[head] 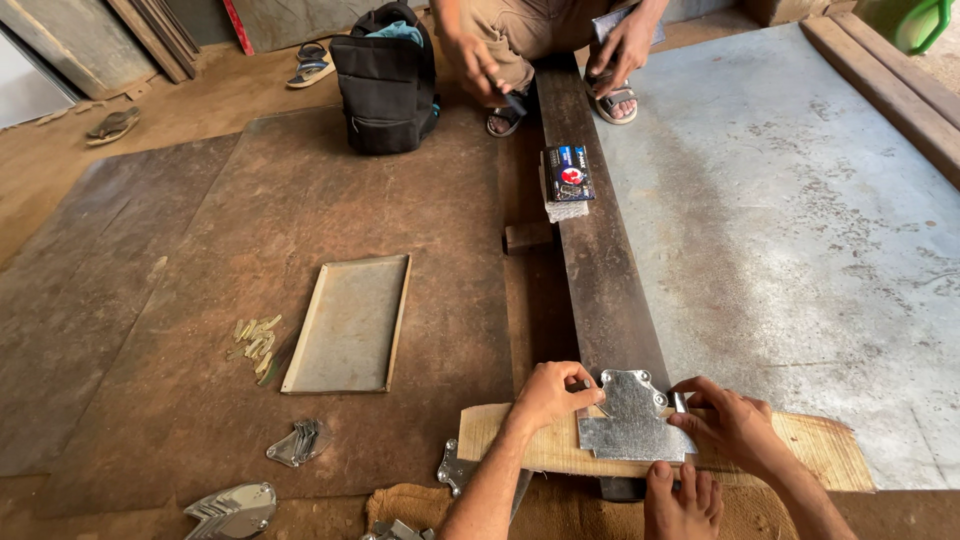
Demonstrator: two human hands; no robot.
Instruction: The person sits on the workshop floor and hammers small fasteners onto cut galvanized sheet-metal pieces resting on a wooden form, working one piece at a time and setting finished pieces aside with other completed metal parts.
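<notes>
The cut metal plate (630, 418) is dull silver-grey with a faint speckled pattern; the wooden board (820, 452) under it is pale tan; the long steel beam (600, 260) is dark brown with rust; the shallow tray (350, 325) is grey with a yellowish rim; the backpack (385, 85) is black; the small box (568, 172) is blue with red and white; the big metal sheet (790, 220) is light grey, blotchy.

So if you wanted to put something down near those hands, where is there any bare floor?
The grey sheet right of the long dark beam lies bare. Another patch lies between the shallow tray and the black backpack. It is crowded at the wooden board, where left hand and right hand press the metal plate.
</notes>
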